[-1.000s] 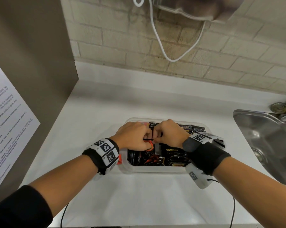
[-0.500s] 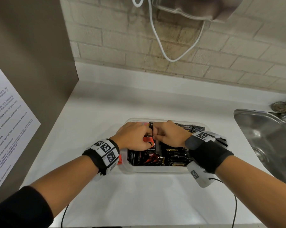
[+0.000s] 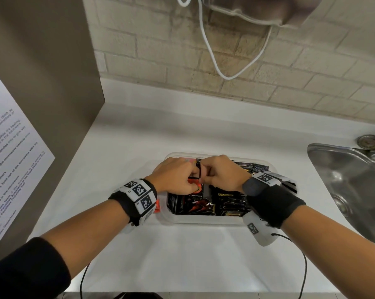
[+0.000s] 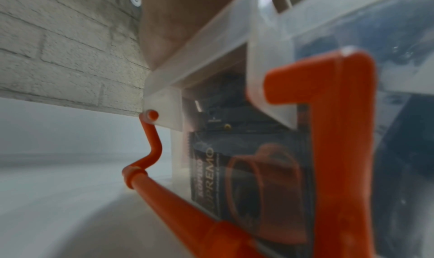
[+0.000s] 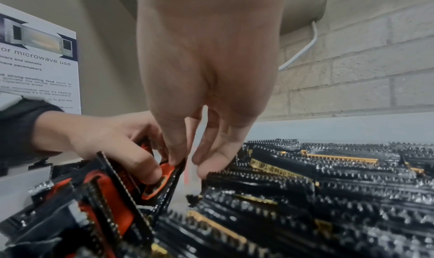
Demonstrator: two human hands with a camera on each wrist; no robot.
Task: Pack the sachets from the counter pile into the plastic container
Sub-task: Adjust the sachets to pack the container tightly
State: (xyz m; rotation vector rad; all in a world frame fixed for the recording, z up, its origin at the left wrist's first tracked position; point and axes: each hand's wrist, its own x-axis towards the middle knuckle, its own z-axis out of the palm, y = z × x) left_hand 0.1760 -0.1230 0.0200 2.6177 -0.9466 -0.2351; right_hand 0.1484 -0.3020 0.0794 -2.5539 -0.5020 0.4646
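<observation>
- Over the clear plastic container (image 3: 204, 220), my left hand (image 3: 174, 176) and right hand (image 3: 222, 172) pinch one black-and-orange sachet (image 5: 162, 176).
- Packed black sachets (image 5: 328, 197) crowd my right fingers (image 5: 211, 161).
- Beside me: steel sink (image 3: 350, 182).

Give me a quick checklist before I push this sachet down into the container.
1. Sachet held: ok, left hand and right hand both pinch it.
2. Over the plastic container: ok.
3. Gap beside the black stick sachets: ok, a slot shows.
4. Orange handle clear of opening: ok, hangs at the side.
5. Counter pile finished: cannot tell.
</observation>
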